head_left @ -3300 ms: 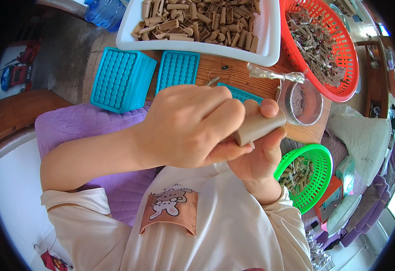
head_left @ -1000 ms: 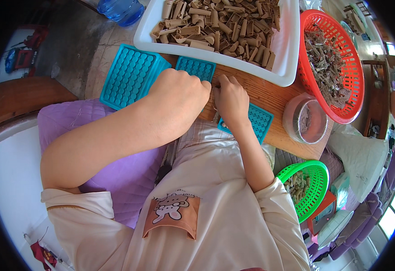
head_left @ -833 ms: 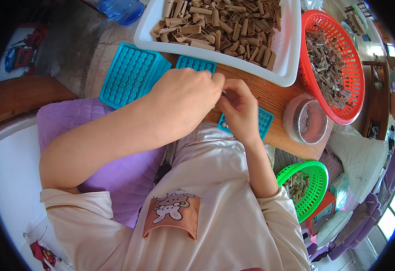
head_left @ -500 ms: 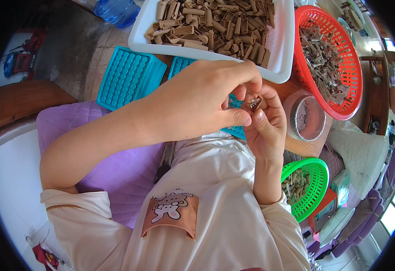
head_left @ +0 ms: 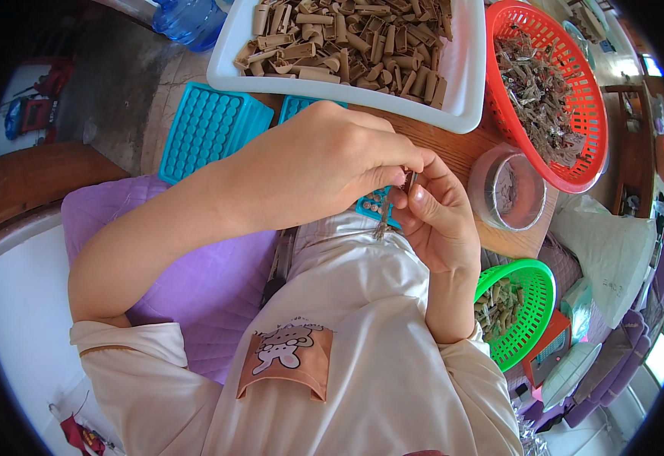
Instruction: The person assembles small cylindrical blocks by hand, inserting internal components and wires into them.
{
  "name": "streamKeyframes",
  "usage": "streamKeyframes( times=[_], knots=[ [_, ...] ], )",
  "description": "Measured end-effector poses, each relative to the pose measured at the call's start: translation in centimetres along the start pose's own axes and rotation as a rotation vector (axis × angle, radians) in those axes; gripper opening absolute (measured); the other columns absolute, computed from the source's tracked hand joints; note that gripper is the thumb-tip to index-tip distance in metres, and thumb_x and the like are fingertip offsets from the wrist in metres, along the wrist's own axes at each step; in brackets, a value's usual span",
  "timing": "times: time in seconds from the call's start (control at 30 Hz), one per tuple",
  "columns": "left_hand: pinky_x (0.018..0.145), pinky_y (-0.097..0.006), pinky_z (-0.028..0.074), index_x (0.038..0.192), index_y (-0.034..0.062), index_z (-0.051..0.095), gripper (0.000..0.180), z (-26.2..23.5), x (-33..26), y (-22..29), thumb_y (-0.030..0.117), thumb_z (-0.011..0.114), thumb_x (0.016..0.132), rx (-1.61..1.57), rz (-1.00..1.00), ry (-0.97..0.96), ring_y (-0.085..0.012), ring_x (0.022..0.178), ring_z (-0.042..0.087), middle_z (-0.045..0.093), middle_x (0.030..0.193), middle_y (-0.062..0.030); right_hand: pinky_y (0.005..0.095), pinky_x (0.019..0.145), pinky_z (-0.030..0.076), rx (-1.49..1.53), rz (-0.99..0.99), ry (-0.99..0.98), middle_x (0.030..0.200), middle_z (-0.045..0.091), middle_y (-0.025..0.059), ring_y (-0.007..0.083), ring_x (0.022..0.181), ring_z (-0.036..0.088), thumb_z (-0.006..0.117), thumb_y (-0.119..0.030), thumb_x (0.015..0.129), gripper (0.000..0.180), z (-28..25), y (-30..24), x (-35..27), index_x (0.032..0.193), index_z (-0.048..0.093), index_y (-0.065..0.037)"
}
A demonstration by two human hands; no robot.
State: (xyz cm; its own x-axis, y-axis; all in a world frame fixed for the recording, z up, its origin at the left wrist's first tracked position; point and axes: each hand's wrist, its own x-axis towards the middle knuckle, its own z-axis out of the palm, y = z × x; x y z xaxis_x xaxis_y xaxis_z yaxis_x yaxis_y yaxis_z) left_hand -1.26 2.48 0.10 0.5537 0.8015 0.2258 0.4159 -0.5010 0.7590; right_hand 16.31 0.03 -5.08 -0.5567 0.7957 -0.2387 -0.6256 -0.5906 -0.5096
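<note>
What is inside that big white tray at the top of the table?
The white tray holds a loose heap of short tan tubes, lying in all directions. Its right side is bare. Whatever sits beneath the heap is covered, and the tray's far end runs out of the picture.

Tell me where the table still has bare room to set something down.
Bare wood shows only as a strip between the white tray, the red basket and the round tub. The near edge is crowded: blue moulds, and both hands, left hand and right hand, pinching a thin stick.
</note>
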Motion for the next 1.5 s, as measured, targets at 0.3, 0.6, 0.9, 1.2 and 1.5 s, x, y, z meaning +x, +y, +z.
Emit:
streamKeyframes(
  times=[0.3, 0.6, 0.9, 1.2, 1.5],
  knots=[
    [0.052, -0.029, 0.045, 0.09, 0.0051, 0.06, 0.017, 0.1, 0.0, 0.0, 0.002, 0.058, 0.073, 0.023, 0.004, -0.011, -0.0217, 0.062, 0.056, 0.057, 0.073, -0.0087, 0.0163, 0.05, 0.042, -0.003, 0.031, 0.03, 0.091, 0.05, 0.0061, 0.0108, 0.071, 0.052, 0.056, -0.007, 0.08, 0.029, 0.3, -0.1, 0.0, 0.105, 0.043, -0.001],
    [0.056, -0.031, 0.045, 0.086, 0.005, 0.058, 0.014, 0.0, 0.0, 0.2, 0.002, 0.057, 0.073, 0.12, -0.027, -0.098, -0.023, 0.066, 0.055, 0.054, 0.073, -0.0084, 0.0192, 0.055, 0.041, -0.204, -0.027, 0.056, 0.087, 0.056, 0.0044, 0.0105, 0.071, 0.056, 0.056, -0.005, 0.08, 0.025, 0.6, -0.2, -0.2, 0.102, 0.046, -0.002],
    [0.06, -0.03, 0.045, 0.095, 0.0071, 0.055, 0.023, -0.1, 0.3, 0.4, 0.016, 0.059, 0.075, -0.006, -0.075, -0.085, -0.0196, 0.068, 0.055, 0.054, 0.075, -0.0055, 0.0204, 0.061, 0.045, -0.313, -0.207, 0.116, 0.09, 0.057, 0.0063, 0.0092, 0.077, 0.055, 0.054, -0.004, 0.08, 0.027, 1.0, 0.4, -0.6, 0.106, 0.049, 0.001],
    [0.062, -0.029, 0.046, 0.095, 0.0071, 0.055, 0.032, 0.0, 0.3, 0.4, 0.025, 0.063, 0.07, -0.037, -0.076, -0.1, -0.0183, 0.07, 0.055, 0.054, 0.076, -0.0054, 0.0265, 0.071, 0.051, -0.265, -0.26, 0.205, 0.097, 0.055, 0.0129, 0.0156, 0.084, 0.058, 0.048, -0.002, 0.083, 0.025, 1.9, 0.9, -0.9, 0.107, 0.044, 0.005],
    [0.062, -0.025, 0.045, 0.1, 0.0074, 0.052, 0.033, -0.2, 0.1, 0.8, 0.015, 0.065, 0.071, -0.019, -0.093, 0.002, -0.0141, 0.07, 0.054, 0.052, 0.079, -0.0042, 0.0221, 0.065, 0.048, -0.215, -0.325, 0.205, 0.091, 0.055, 0.0077, 0.0121, 0.08, 0.056, 0.054, 0.001, 0.079, 0.023, 1.4, 0.9, -0.7, 0.101, 0.046, 0.002]
  ],
)
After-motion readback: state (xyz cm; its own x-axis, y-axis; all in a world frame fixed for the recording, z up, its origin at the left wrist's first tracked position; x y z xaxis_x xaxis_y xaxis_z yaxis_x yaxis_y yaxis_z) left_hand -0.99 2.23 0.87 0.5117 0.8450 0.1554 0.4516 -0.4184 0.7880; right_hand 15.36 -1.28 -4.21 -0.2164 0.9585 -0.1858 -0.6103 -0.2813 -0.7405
